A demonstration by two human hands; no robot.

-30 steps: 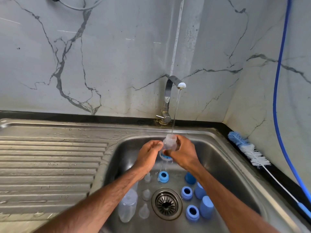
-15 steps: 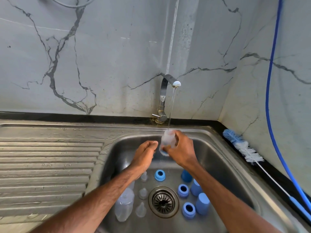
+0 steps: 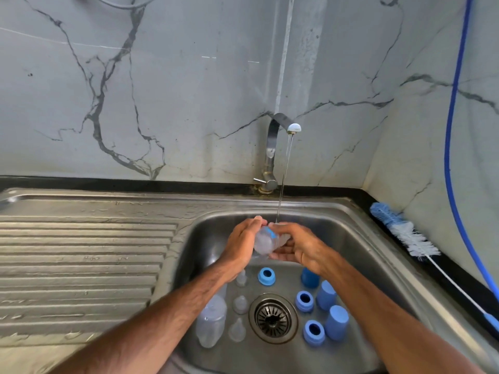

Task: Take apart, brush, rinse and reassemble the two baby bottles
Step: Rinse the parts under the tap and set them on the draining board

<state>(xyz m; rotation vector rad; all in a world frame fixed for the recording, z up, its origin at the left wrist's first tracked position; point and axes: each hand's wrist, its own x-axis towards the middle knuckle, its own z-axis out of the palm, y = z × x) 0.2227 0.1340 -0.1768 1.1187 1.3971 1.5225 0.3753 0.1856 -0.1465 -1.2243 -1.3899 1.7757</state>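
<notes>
1. The clear bottle (image 3: 266, 242) is held at frame centre, over the basin of the sink (image 3: 345, 230). It sits directly beneath the water stream (image 3: 283, 179) falling from the tap (image 3: 272, 147).
2. Its long axis lies near horizontal, running left to right across the frame. The rounded, wider end sits lower left and the narrower end points right. Which end is the mouth cannot be told.
3. The left hand (image 3: 243, 245) enters from the lower left with its back toward the camera. Its fingers are curled round the bottle's left end.
4. The right hand (image 3: 298, 248) enters from the lower right. Its fingers lie under the bottle and its thumb over the top, gripping it.
5. A second bottle (image 3: 212, 319) lies on the sink floor left of the drain (image 3: 273, 318), with its long axis running up-down in frame.
6. Three clear teats (image 3: 240, 303) stand between that bottle and the drain. Blue rings (image 3: 305, 300) and blue caps (image 3: 337, 326) sit right of the drain.
7. A bottle brush (image 3: 405, 233) lies on the counter at the right edge.
</notes>
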